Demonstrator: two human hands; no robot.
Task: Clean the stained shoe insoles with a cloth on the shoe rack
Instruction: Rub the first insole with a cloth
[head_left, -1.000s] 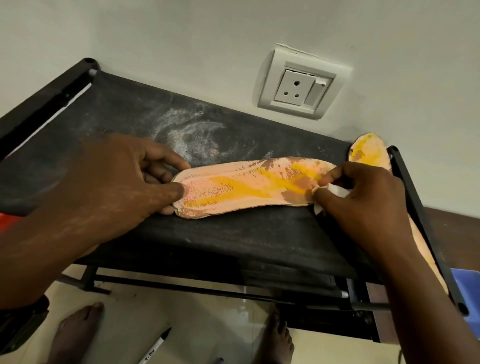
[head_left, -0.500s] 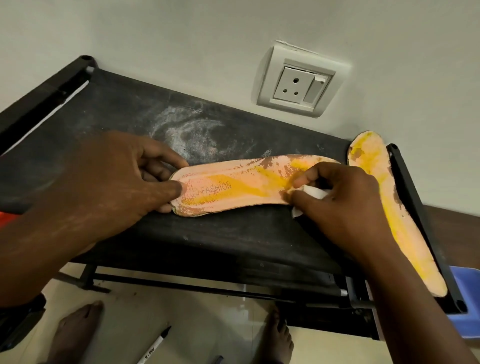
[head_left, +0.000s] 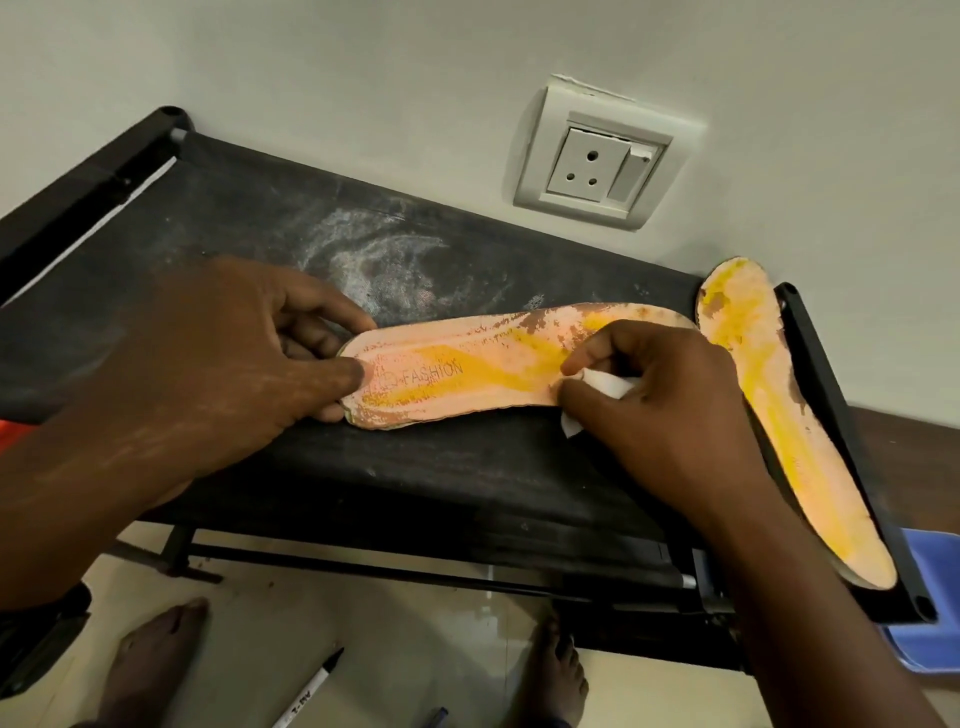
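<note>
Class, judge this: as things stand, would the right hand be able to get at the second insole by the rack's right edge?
Probably yes. The second insole lies uncovered just beside the right hand, nothing between them; the hand only needs to leave the insole it is wiping, cloth still pinched.

Both forearms bare, no sleeves in view. Left hand (head_left: 218, 358) broad, pale dusty streaks across back and along forearm. Right hand (head_left: 660, 410) bare too, no rings, no watch, no glove. Down below, two bare feet: left foot (head_left: 150, 660), right foot (head_left: 558, 670), toes showing, no footwear.
</note>
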